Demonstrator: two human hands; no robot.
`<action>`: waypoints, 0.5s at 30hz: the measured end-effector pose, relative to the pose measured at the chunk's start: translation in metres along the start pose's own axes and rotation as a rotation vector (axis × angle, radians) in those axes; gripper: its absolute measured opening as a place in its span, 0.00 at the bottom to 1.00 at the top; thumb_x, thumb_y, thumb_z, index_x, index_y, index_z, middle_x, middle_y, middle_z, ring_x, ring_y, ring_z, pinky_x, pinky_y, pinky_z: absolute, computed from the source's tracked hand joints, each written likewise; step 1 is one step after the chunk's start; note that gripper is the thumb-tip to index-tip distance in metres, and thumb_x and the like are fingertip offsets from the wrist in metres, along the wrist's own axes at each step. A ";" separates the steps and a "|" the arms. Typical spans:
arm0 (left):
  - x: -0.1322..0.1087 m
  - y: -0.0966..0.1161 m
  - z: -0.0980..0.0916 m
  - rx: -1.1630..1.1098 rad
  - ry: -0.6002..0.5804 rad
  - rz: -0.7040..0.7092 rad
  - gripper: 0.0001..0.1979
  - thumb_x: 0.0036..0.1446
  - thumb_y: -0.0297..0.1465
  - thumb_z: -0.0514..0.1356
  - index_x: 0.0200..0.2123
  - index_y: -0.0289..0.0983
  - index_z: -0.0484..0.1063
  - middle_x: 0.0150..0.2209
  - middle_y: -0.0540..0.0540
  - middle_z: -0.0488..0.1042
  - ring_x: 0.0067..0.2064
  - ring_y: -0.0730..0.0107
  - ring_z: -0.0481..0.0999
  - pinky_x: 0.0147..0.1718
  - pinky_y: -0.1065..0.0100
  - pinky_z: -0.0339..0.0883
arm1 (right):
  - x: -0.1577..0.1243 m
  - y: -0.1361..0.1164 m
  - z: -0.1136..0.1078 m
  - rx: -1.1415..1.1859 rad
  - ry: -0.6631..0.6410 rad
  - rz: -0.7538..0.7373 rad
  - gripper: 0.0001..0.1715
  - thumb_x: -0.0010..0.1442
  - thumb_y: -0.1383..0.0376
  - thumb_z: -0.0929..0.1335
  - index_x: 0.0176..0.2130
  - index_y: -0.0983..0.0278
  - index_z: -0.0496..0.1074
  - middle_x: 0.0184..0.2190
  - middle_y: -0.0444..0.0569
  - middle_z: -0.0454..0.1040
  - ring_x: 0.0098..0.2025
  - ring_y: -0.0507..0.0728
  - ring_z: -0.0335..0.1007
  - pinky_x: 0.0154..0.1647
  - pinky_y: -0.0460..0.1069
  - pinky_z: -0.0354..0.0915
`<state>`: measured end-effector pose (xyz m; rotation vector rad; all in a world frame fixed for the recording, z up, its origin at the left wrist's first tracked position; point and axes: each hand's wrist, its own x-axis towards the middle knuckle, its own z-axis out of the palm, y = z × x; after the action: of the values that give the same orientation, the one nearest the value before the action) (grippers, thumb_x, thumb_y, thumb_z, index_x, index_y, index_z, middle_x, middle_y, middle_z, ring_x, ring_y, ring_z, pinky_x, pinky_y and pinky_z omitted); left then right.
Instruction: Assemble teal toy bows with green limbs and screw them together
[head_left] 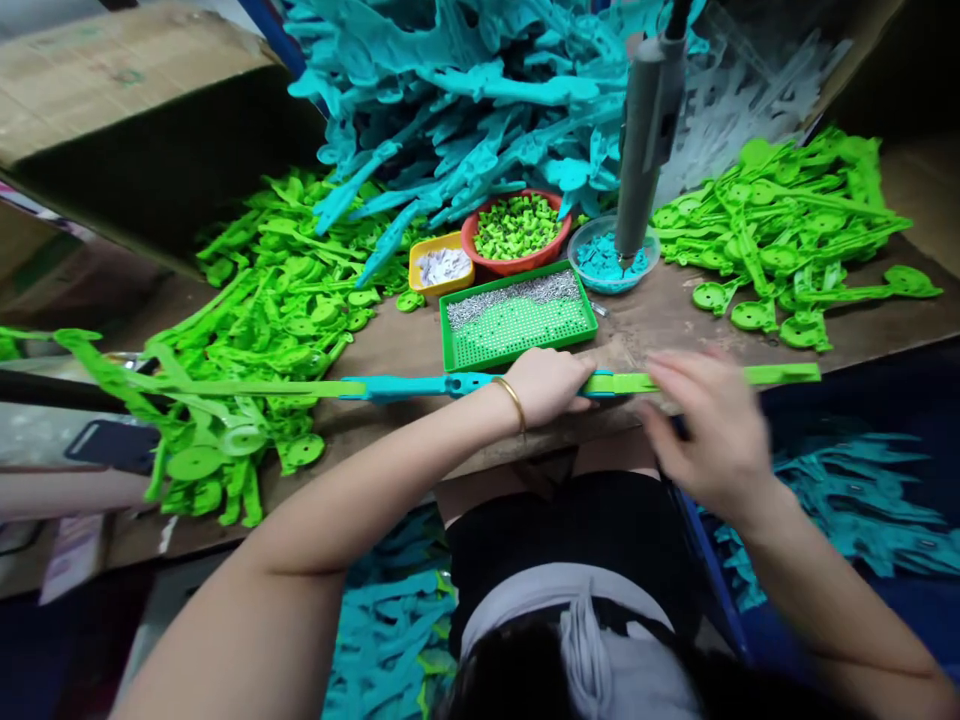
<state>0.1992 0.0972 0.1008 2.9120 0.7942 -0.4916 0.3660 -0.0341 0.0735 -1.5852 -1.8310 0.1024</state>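
A long toy sword (pixel 420 386) with a teal middle and green ends lies across the near edge of the brown table (pixel 652 320). My left hand (pixel 551 384) is closed around its middle, a gold bangle on the wrist. My right hand (pixel 709 425) hovers just right of it, over the green part of the sword, blurred by motion with fingers spread. Right behind the hands sits a green tray (pixel 517 318) of small silver screws.
A hanging grey electric screwdriver (pixel 643 140) points into a clear bowl (pixel 611 262) of teal bits. A red bowl (pixel 516 232) of green pieces and a yellow dish (pixel 441 266) stand beside it. Green parts (pixel 780 230) pile left and right, teal parts (pixel 480 100) behind. Cardboard box (pixel 112 70) far left.
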 end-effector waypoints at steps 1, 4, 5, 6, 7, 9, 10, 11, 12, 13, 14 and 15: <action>0.002 0.002 0.002 0.004 0.003 0.008 0.18 0.58 0.42 0.60 0.46 0.35 0.72 0.36 0.39 0.79 0.37 0.55 0.80 0.31 0.66 0.64 | 0.003 -0.003 0.007 -0.085 -0.074 -0.054 0.24 0.64 0.64 0.60 0.58 0.67 0.66 0.56 0.59 0.70 0.61 0.65 0.63 0.67 0.65 0.51; 0.013 0.006 0.008 -0.024 0.001 0.045 0.16 0.58 0.40 0.62 0.43 0.35 0.74 0.35 0.39 0.79 0.39 0.53 0.80 0.33 0.64 0.66 | 0.017 -0.005 0.024 -0.387 -0.300 -0.179 0.22 0.64 0.68 0.59 0.53 0.76 0.69 0.47 0.62 0.75 0.49 0.63 0.72 0.64 0.61 0.54; 0.017 0.007 0.009 -0.039 0.001 0.046 0.16 0.58 0.41 0.61 0.42 0.34 0.75 0.34 0.39 0.79 0.39 0.52 0.80 0.34 0.63 0.67 | 0.022 -0.003 0.027 -0.438 -0.339 -0.193 0.21 0.64 0.68 0.58 0.51 0.76 0.71 0.43 0.61 0.77 0.45 0.62 0.73 0.63 0.59 0.56; 0.019 0.007 0.009 -0.058 0.004 0.042 0.17 0.58 0.42 0.61 0.40 0.34 0.75 0.34 0.39 0.79 0.38 0.51 0.80 0.34 0.62 0.67 | 0.026 -0.002 0.028 -0.467 -0.360 -0.204 0.20 0.65 0.68 0.58 0.49 0.75 0.72 0.40 0.60 0.77 0.42 0.61 0.73 0.60 0.57 0.58; 0.019 0.007 0.008 -0.078 0.017 0.039 0.18 0.58 0.44 0.61 0.40 0.34 0.75 0.34 0.38 0.79 0.39 0.51 0.80 0.35 0.61 0.68 | 0.030 0.000 0.028 -0.483 -0.371 -0.214 0.20 0.65 0.67 0.59 0.48 0.74 0.73 0.38 0.58 0.78 0.41 0.61 0.73 0.57 0.56 0.60; 0.008 0.001 0.007 -0.121 0.145 0.048 0.23 0.55 0.48 0.62 0.42 0.33 0.75 0.37 0.38 0.79 0.42 0.51 0.79 0.42 0.58 0.69 | 0.035 0.004 0.023 -0.499 -0.377 -0.229 0.19 0.65 0.66 0.59 0.46 0.72 0.74 0.37 0.57 0.78 0.40 0.61 0.73 0.54 0.55 0.61; -0.004 -0.004 0.006 -0.146 0.276 0.044 0.27 0.54 0.50 0.62 0.45 0.33 0.73 0.40 0.37 0.79 0.46 0.51 0.78 0.46 0.57 0.68 | 0.036 0.008 0.020 -0.495 -0.376 -0.233 0.18 0.64 0.66 0.60 0.46 0.72 0.74 0.37 0.56 0.78 0.40 0.61 0.73 0.53 0.55 0.61; -0.022 -0.012 0.008 -0.166 0.453 0.036 0.30 0.52 0.51 0.63 0.49 0.32 0.71 0.45 0.37 0.78 0.50 0.51 0.75 0.52 0.55 0.65 | 0.036 0.012 0.016 -0.485 -0.372 -0.233 0.18 0.64 0.66 0.61 0.46 0.72 0.74 0.38 0.56 0.78 0.40 0.61 0.73 0.53 0.55 0.60; -0.044 -0.023 0.011 -0.189 0.667 -0.030 0.32 0.53 0.51 0.62 0.53 0.33 0.68 0.50 0.37 0.76 0.54 0.51 0.72 0.56 0.54 0.62 | 0.036 0.019 0.012 -0.471 -0.366 -0.227 0.17 0.63 0.66 0.61 0.46 0.71 0.74 0.38 0.56 0.78 0.40 0.60 0.73 0.54 0.56 0.60; -0.070 -0.036 0.017 -0.205 0.869 -0.162 0.30 0.56 0.48 0.62 0.55 0.36 0.66 0.53 0.39 0.73 0.57 0.53 0.70 0.57 0.53 0.60 | 0.035 0.026 0.008 -0.455 -0.360 -0.216 0.17 0.62 0.66 0.62 0.46 0.71 0.73 0.39 0.57 0.78 0.41 0.60 0.73 0.54 0.56 0.60; -0.097 -0.051 0.025 -0.206 1.064 -0.319 0.26 0.59 0.45 0.60 0.56 0.38 0.65 0.55 0.40 0.72 0.58 0.54 0.68 0.58 0.52 0.59 | 0.034 0.035 0.004 -0.437 -0.360 -0.201 0.17 0.62 0.66 0.62 0.46 0.70 0.74 0.40 0.57 0.79 0.41 0.61 0.74 0.55 0.57 0.60; -0.123 -0.067 0.036 -0.191 1.233 -0.492 0.23 0.61 0.42 0.59 0.56 0.40 0.64 0.56 0.42 0.70 0.59 0.55 0.67 0.59 0.51 0.57 | 0.034 0.044 0.000 -0.420 -0.366 -0.183 0.17 0.61 0.65 0.62 0.46 0.69 0.74 0.40 0.56 0.79 0.41 0.61 0.74 0.54 0.58 0.60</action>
<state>0.0546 0.0900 0.1074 2.5436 1.5056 1.4160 0.4033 0.0068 0.0673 -1.7535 -2.3960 -0.0892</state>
